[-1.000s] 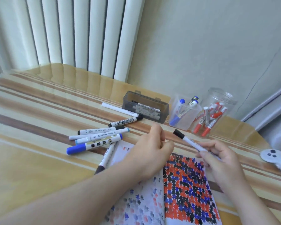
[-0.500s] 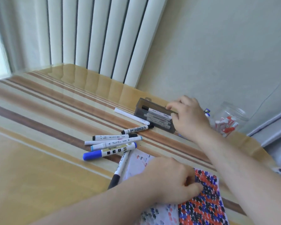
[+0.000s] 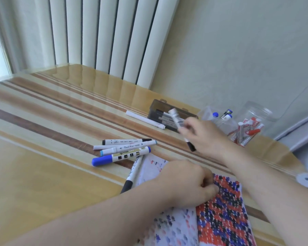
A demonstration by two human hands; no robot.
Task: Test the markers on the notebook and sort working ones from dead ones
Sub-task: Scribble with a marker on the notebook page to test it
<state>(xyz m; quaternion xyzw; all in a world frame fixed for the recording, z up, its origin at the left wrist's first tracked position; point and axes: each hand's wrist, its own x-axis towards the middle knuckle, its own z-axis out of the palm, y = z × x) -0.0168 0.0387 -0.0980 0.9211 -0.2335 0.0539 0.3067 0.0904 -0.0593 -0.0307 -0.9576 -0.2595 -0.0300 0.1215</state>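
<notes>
Blurred marker (image 3: 180,127) in right hand (image 3: 205,137); cap partly hidden.

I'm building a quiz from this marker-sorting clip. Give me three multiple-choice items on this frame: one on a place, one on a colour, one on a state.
1. Where does the left hand rest?
A. on the notebook
B. inside the dark box
C. on the clear jar

2. What colour is the big cap of the blue-capped marker, nearest of the loose group on the table?
A. red
B. blue
C. green

3. What is the right hand doing?
A. lying flat and empty on the table
B. holding a black-capped marker above the table
C. writing on the notebook

Answers:
1 A, its curled fingers sit on the page full of red, blue and black marks.
2 B, the cap at its left end is bright blue.
3 B, the fingers grip a blurred white barrel, black cap pointing down, before the dark box.
</notes>
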